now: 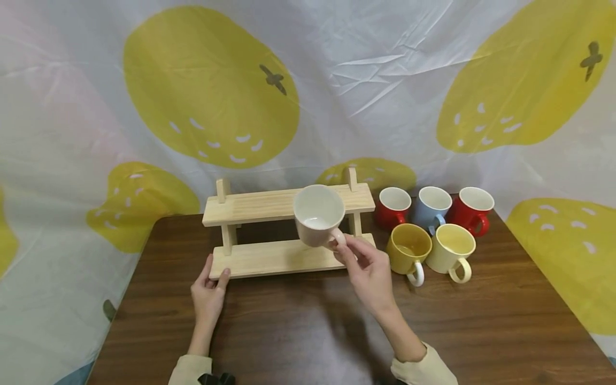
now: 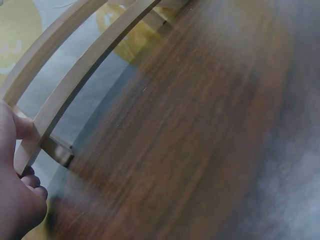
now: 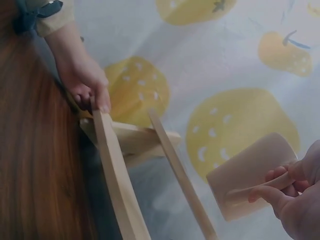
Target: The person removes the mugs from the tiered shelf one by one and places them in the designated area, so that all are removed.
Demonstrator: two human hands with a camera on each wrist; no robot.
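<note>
A pale pinkish mug (image 1: pixel 313 227) with a white inside is held in the air in front of a two-tier wooden shelf (image 1: pixel 274 258). My right hand (image 1: pixel 372 275) pinches its handle between thumb and fingers; the right wrist view shows the mug (image 3: pixel 255 175) tilted, with the fingers around the handle. At the shelf's lower left end, my left hand (image 1: pixel 208 299) grips the lower board, thumb on top. The left wrist view shows that hand (image 2: pixel 20 195) with its fingers curled under the board (image 2: pixel 62 100).
Right of the shelf stand two red mugs (image 1: pixel 387 214), a light blue mug (image 1: pixel 428 211), a mustard mug (image 1: pixel 401 256) with a white handle, and a pale yellow mug (image 1: pixel 443 256). All rest on a dark wooden table (image 1: pixel 289 331). A fruit-print cloth (image 1: pixel 337 117) hangs behind.
</note>
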